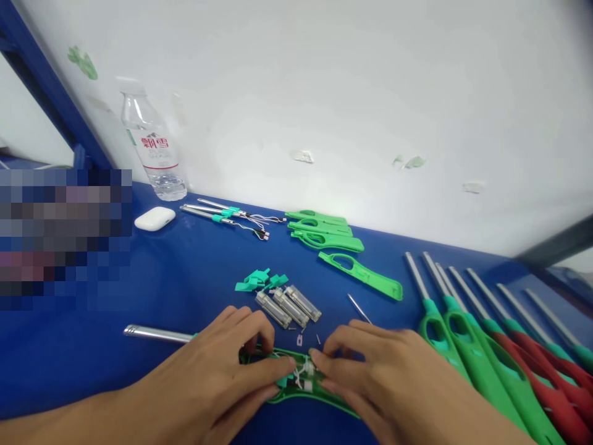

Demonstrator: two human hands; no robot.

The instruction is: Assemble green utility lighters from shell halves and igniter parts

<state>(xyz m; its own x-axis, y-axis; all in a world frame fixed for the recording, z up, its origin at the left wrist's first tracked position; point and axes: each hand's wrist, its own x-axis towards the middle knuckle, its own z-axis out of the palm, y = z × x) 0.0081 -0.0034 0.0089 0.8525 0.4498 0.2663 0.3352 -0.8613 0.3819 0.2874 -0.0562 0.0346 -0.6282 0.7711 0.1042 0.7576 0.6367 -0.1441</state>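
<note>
An opened green lighter casing lies on the blue table, with wires and small clear and white parts inside. Its metal tube points left. My left hand is closed over the casing's left part, the thumb by a teal piece and the wires. On the casing's right part, my right hand has its fingers bent in, thumb and forefinger at the clear parts. Both palms hide much of the casing. Just beyond lie a tiny clear piece and small screws.
Beyond the hands are teal pieces, clear fuel tanks, a thin metal rod and green casing halves. Wired metal tubes, a white case and a water bottle stand farther back. Several assembled lighters lie right.
</note>
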